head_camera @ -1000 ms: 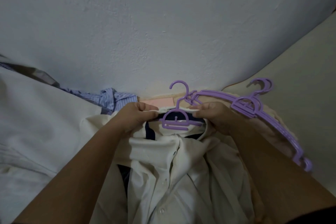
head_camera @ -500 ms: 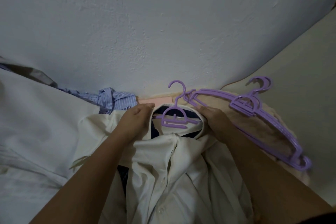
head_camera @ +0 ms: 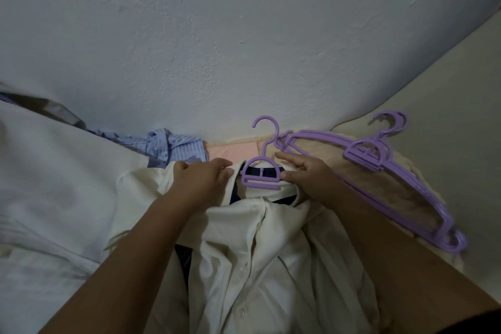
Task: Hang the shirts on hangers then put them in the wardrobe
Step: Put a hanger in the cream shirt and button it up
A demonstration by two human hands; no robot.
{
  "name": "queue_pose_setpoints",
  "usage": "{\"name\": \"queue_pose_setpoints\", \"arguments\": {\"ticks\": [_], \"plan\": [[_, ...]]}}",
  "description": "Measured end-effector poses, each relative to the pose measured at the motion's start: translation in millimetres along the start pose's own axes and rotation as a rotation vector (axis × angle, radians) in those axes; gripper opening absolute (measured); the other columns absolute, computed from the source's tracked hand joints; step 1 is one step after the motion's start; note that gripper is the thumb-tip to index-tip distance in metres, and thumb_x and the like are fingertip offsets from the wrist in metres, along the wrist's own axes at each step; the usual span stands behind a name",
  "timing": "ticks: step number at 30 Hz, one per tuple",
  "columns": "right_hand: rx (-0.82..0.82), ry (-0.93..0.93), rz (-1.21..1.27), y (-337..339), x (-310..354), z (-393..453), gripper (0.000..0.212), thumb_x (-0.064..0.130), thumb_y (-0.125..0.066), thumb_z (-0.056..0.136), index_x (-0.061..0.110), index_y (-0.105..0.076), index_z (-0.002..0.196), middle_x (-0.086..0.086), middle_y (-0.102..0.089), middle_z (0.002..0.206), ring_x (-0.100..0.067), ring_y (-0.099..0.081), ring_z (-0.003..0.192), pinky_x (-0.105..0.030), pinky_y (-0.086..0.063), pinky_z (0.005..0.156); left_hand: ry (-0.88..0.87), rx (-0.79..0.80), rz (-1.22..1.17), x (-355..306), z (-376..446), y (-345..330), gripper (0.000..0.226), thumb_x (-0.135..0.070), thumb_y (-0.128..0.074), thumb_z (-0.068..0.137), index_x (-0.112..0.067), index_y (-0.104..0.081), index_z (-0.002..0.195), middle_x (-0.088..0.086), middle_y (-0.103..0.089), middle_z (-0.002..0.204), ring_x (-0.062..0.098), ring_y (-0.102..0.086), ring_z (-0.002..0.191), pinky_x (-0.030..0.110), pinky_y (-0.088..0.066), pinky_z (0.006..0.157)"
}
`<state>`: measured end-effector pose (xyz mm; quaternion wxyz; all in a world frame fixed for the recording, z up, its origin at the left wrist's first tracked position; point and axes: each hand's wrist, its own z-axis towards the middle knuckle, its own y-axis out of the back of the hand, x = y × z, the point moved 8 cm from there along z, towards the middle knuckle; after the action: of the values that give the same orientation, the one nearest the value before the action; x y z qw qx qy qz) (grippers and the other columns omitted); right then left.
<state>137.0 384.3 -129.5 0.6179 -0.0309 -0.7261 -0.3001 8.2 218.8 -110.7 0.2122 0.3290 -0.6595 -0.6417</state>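
The purple hanger (head_camera: 260, 175) sits inside the cream shirt (head_camera: 260, 252) collar, hook pointing away, long axis running left-right. The left hand (head_camera: 202, 182) pinches the collar's left side. The right hand (head_camera: 309, 180), fingers loosely spread, rests on the right side.

A cream button-front shirt (head_camera: 260, 260) lies face up on the bed, collar toward the wall, its placket with small pale buttons running down the middle and the cloth rumpled in folds. A purple plastic hanger (head_camera: 260, 171) sits inside its neck opening, the hook curling up past the collar and the dark inner collar band showing behind its crossbars. To the right, a stack of matching purple hangers (head_camera: 379, 168) lies slanted on a beige surface. A blue-and-white striped shirt (head_camera: 173, 145) is bunched against the wall, left of the cream shirt's collar
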Motion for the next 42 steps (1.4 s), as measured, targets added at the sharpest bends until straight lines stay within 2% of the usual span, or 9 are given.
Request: {"name": "queue_pose_setpoints", "arguments": {"ticks": [2, 6, 11, 14, 18, 22, 27, 36, 42], "plan": [[-0.044, 0.042, -0.009, 3, 5, -2, 0.043, 0.006, -0.064, 0.086, 0.016, -0.059, 0.127, 0.011, -0.055, 0.119, -0.001, -0.046, 0.114, 0.007, -0.031, 0.078, -0.037, -0.047, -0.048, -4, -3, 7, 0.036, -0.041, -0.029, 0.102, -0.031, -0.05, 0.13, 0.0, -0.066, 0.116, 0.02, -0.055, 0.114, 0.039, -0.019, 0.103], [-0.111, 0.087, 0.012, 15, 24, -6, 0.043, 0.005, -0.066, 0.084, 0.013, -0.06, 0.126, 0.009, -0.057, 0.118, -0.006, -0.05, 0.116, 0.007, -0.031, 0.082, -0.073, -0.171, -0.313, -8, -9, 34, 0.029, -0.032, -0.047, 0.099, -0.022, -0.059, 0.123, 0.004, -0.067, 0.113, 0.025, -0.059, 0.107, 0.032, -0.038, 0.094], [-0.225, 0.138, 0.025, 31, 71, -16, 0.059, 0.016, -0.074, 0.08, 0.024, -0.052, 0.134, 0.015, -0.058, 0.117, -0.007, -0.052, 0.116, -0.032, -0.041, 0.105, -0.1, -0.314, -0.482, -12, -25, 78, 0.025, -0.028, -0.052, 0.097, -0.018, -0.064, 0.117, 0.003, -0.069, 0.109, 0.023, -0.06, 0.103, 0.03, -0.04, 0.085], [-0.316, 0.278, -0.08, 46, 116, -29, 0.089, 0.033, -0.081, 0.071, 0.043, -0.028, 0.142, 0.026, -0.056, 0.104, -0.009, -0.052, 0.11, -0.036, -0.04, 0.1, -0.114, -0.377, -0.512, -18, -37, 109, 0.022, -0.027, -0.052, 0.097, -0.02, -0.065, 0.114, 0.0, -0.069, 0.107, 0.021, -0.06, 0.101, 0.033, -0.041, 0.09], [-0.347, 0.45, -0.228, 63, 186, -48, 0.102, 0.037, -0.078, 0.073, 0.06, -0.002, 0.138, 0.014, -0.059, 0.087, -0.011, -0.059, 0.084, -0.03, -0.049, 0.081, -0.15, -0.448, -0.537, -27, -55, 157, 0.021, -0.033, -0.053, 0.096, -0.023, -0.066, 0.11, -0.008, -0.067, 0.098, 0.017, -0.06, 0.098, 0.027, -0.039, 0.085], [-0.372, 0.607, -0.417, 81, 254, -72, 0.094, 0.035, -0.071, 0.081, 0.044, -0.005, 0.147, 0.005, -0.055, 0.069, -0.012, -0.055, 0.065, -0.027, -0.048, 0.065, -0.209, -0.523, -0.552, -39, -82, 212, 0.036, -0.046, -0.047, 0.086, -0.026, -0.068, 0.107, -0.009, -0.07, 0.1, 0.015, -0.062, 0.097, 0.026, -0.04, 0.084], [-0.336, 0.652, -0.517, 100, 327, -104, 0.103, 0.036, -0.071, 0.082, 0.036, 0.007, 0.148, -0.004, -0.055, 0.079, -0.018, -0.055, 0.068, -0.027, -0.048, 0.063, -0.246, -0.605, -0.576, -46, -120, 275, 0.02, -0.033, -0.055, 0.096, -0.025, -0.067, 0.109, -0.007, -0.07, 0.103, 0.017, -0.062, 0.1, 0.034, -0.047, 0.09], [-0.467, 0.869, -0.653, 133, 437, -177, 0.095, 0.039, -0.078, 0.071, 0.026, -0.02, 0.145, 0.01, -0.042, 0.115, -0.016, -0.054, 0.077, -0.026, -0.051, 0.071, -0.363, -0.67, -0.565, -58, -194, 361, 0.044, -0.047, -0.043, 0.088, -0.026, -0.065, 0.119, -0.009, -0.067, 0.117, 0.01, -0.059, 0.111, 0.031, -0.043, 0.099], [-0.571, 0.935, -0.706, 147, 469, -213, 0.095, 0.039, -0.079, 0.071, 0.023, -0.021, 0.144, 0.007, -0.043, 0.112, -0.02, -0.056, 0.072, -0.032, -0.053, 0.069, -0.384, -0.713, -0.522, -58, -226, 396, 0.026, -0.029, -0.056, 0.095, -0.024, -0.066, 0.119, -0.009, -0.067, 0.111, 0.006, -0.059, 0.1, 0.02, -0.042, 0.081]]}}
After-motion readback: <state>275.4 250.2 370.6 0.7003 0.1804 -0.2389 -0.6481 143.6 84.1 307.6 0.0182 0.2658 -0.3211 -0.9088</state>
